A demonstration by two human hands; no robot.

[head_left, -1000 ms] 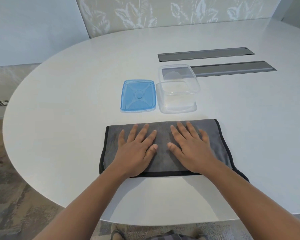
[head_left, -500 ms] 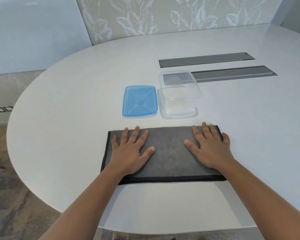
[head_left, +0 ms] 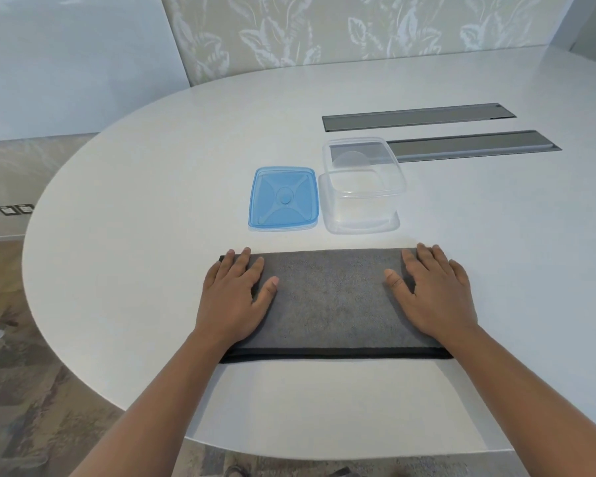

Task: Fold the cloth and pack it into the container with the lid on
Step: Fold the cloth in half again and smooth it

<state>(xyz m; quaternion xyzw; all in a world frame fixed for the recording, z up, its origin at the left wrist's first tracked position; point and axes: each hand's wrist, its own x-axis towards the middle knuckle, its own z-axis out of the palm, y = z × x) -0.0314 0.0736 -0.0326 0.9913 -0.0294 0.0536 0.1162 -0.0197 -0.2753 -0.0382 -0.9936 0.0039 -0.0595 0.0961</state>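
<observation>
- While both palms lie flat and spread on the grey cloth (head_left: 331,297), holding nothing, the step in hand looks like smoothing a long fold so that the next fold goes cleanly.
- The left hand (head_left: 236,297) covers the cloth's left end and the right hand (head_left: 434,297) its right end; fingers are splayed wide and pressing down, not pinching.
- The cloth sits as a long band near the front edge of the white table (head_left: 152,201), its dark hem running along the near side.
- Judged from this, even pressure out to the corners matters: any trapped ridge would bulk up the later folds.
- The clear container (head_left: 362,187) stands open just beyond the cloth, with the blue lid (head_left: 283,199) flat beside it on its left, close but seemingly not touching.
- Since the container is far narrower than the band, folding end over end, probably more than once, with edges lined up on the hem, seems the sound way to reach a packet that fits.
</observation>
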